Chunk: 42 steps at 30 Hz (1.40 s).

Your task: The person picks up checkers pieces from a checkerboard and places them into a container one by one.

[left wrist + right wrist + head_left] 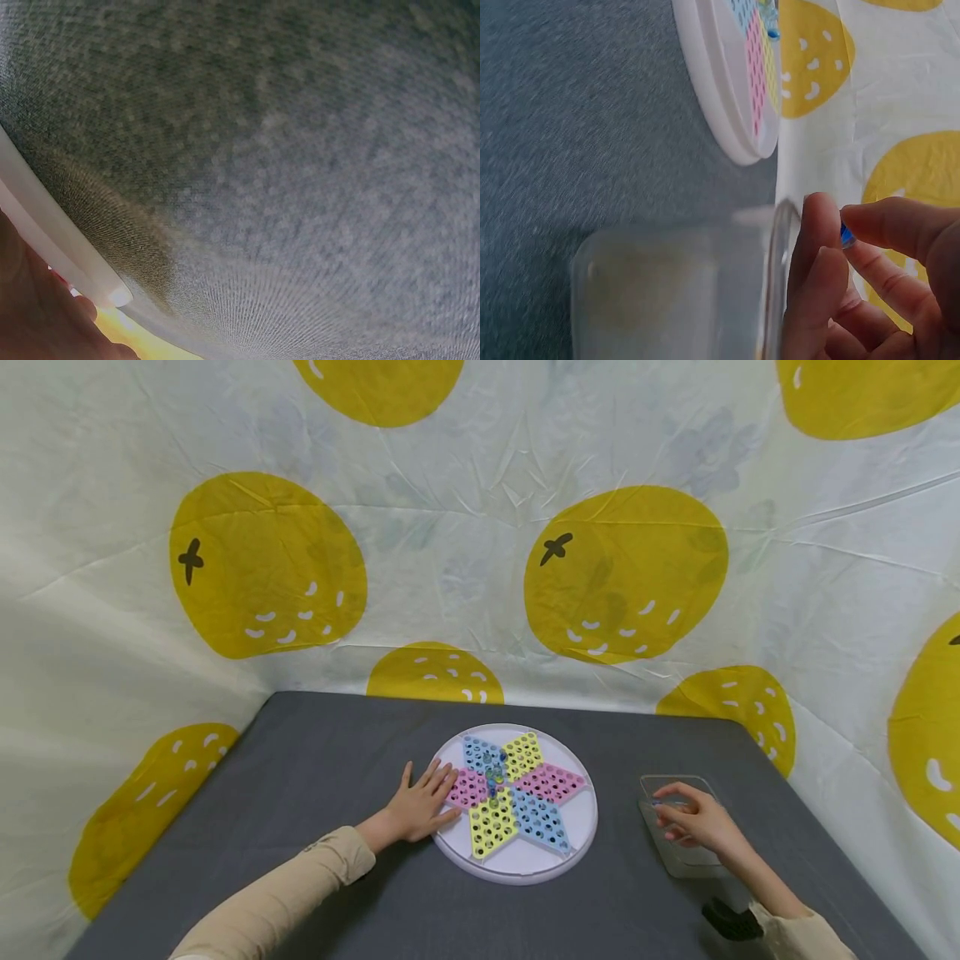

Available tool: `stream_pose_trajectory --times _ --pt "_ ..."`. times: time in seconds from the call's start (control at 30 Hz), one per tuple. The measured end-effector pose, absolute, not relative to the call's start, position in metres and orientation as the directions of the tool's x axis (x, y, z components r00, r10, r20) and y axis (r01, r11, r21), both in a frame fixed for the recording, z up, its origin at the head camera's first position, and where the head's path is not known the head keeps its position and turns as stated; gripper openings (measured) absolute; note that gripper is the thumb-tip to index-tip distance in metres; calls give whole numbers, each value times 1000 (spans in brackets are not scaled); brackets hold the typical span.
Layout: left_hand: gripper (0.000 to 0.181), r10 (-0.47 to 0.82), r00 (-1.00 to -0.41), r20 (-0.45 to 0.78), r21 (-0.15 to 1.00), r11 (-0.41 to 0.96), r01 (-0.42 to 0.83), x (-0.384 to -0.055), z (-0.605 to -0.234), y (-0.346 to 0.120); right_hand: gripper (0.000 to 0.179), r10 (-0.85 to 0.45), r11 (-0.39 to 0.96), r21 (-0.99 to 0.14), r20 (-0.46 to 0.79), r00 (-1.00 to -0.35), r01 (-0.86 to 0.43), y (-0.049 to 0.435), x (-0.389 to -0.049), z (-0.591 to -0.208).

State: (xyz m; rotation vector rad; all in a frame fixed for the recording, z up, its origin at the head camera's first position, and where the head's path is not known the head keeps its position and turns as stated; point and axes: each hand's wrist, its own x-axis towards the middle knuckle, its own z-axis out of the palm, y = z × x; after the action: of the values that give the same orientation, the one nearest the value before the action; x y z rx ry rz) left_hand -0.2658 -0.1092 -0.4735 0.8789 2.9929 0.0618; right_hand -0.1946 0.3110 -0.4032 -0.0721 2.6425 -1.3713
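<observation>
A round white Chinese checkers board (579, 831) with pink, yellow and blue star points lies on the table. My left hand (422, 806) rests at its left rim with fingers spread over the pink point. Several marbles (492, 772) sit in holes near the centre and the blue point at the back. To the right, my right hand (699, 820) is over a clear plastic box (660, 292). It pinches a blue marble (847, 235) between thumb and fingertips, close by the box's rim in the right wrist view. Only part of the left hand shows in the left wrist view.
Dark grey cloth covers the table (337, 743). A white curtain (450, 577) with yellow fruit prints hangs behind and along the sides. A black strap (731, 920) is at the right wrist.
</observation>
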Motion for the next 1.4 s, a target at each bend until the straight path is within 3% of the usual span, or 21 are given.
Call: stream_pose_trajectory --times 0.33,0.6,1.0,1.3,1.4 --pt "66 539 -843 -5 28 842 538 -269 -479 -110 45 -81 591 -803 -150 -985 74 330 -189 -404" --pt "66 536 -844 -9 33 844 535 -267 -476 -109 26 -41 605 -793 -124 -991 74 344 -189 -404" --pt "67 538 -843 -14 34 843 537 -267 -475 -109 29 -32 594 -799 -140 -990 94 357 -192 -406" --pt "68 525 -851 -23 31 851 525 -268 -475 -108 10 -41 592 -802 -129 -991 80 361 -192 -409" --pt "67 524 -851 -23 35 851 523 -267 -475 -108 12 -46 589 -805 -129 -991 77 360 -193 -409"
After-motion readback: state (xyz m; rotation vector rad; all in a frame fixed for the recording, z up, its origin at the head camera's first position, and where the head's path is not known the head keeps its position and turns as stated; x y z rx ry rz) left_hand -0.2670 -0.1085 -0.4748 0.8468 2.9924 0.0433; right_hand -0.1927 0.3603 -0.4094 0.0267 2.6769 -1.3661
